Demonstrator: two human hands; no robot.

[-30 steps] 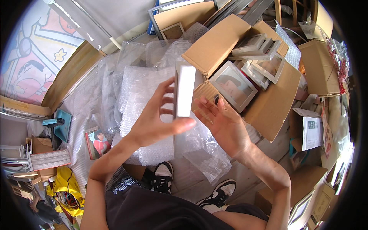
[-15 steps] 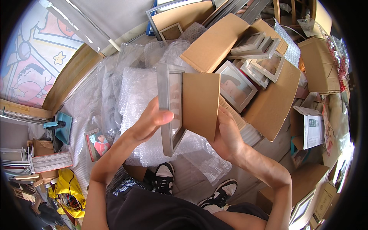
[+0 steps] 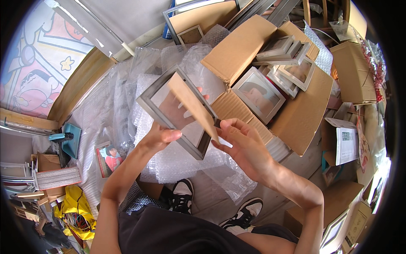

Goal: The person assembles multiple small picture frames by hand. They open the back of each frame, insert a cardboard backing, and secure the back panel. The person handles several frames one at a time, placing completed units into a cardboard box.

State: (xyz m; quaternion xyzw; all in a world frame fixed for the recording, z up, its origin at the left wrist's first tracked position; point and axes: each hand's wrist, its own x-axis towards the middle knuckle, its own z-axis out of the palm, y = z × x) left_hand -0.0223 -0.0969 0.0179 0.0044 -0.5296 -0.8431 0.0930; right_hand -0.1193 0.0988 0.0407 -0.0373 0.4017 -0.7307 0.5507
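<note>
My left hand (image 3: 163, 137) grips the lower left edge of a grey picture frame (image 3: 147, 111), its thumb on the rim. Fingers of that hand show through the clear pane. The frame hangs tilted above the bubble wrap. A thin brown backing board (image 3: 191, 100) slants across the opening, seen nearly edge-on. Its lower end is pinched by my right hand (image 3: 249, 148) at the frame's right corner. Beyond, an open cardboard box (image 3: 300, 122) holds several framed pictures (image 3: 260, 95).
Bubble wrap (image 3: 158, 167) covers the floor under my hands. A photo of a child in red (image 3: 108, 159) lies to the left, near a blue dustpan (image 3: 71, 142) and a yellow bag (image 3: 76, 211). More cardboard boxes (image 3: 353, 72) stand at the right.
The picture frame has turned from nearly edge-on to showing its opening. The backing board has swung from beside the frame to across it, and my right hand has shifted to its lower end.
</note>
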